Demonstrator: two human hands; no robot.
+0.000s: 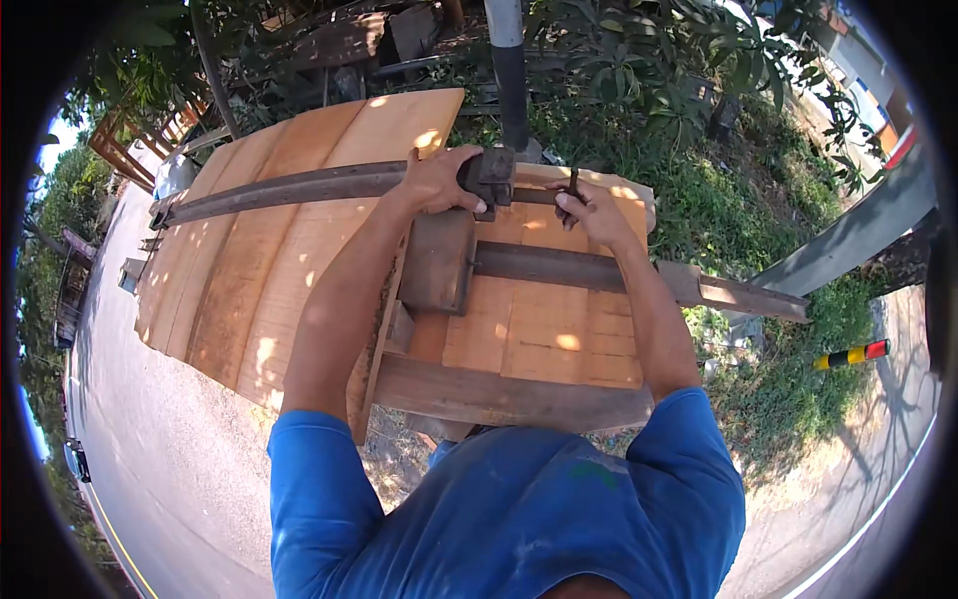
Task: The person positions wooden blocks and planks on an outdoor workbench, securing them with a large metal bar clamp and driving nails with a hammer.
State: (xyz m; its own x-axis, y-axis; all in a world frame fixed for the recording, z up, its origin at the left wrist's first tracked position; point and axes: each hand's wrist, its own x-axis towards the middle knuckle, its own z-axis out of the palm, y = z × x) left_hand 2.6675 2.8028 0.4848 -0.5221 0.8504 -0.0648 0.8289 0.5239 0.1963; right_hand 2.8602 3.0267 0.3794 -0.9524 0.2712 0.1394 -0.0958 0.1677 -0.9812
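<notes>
A long dark bar clamp [289,190] lies across a panel of reddish-brown boards [254,265]. My left hand [439,182] is closed around the clamp's dark end block, its thumb along the near side. Right of it, my right hand [591,208] pinches a short upright handle [573,183] at the end of the clamp's screw. A second dark bar [549,263] runs to the right beneath my right forearm. Below my left hand sits a dark rectangular block [437,260]; what lies under it is hidden.
Shorter boards [544,339] lie on a wooden bench, its thick front beam [499,391] nearest my body. A black and white post [509,80] stands just beyond. Grass and leaves surround the far side; a grey leaning pole [848,240] is at right, a road [170,449] at left.
</notes>
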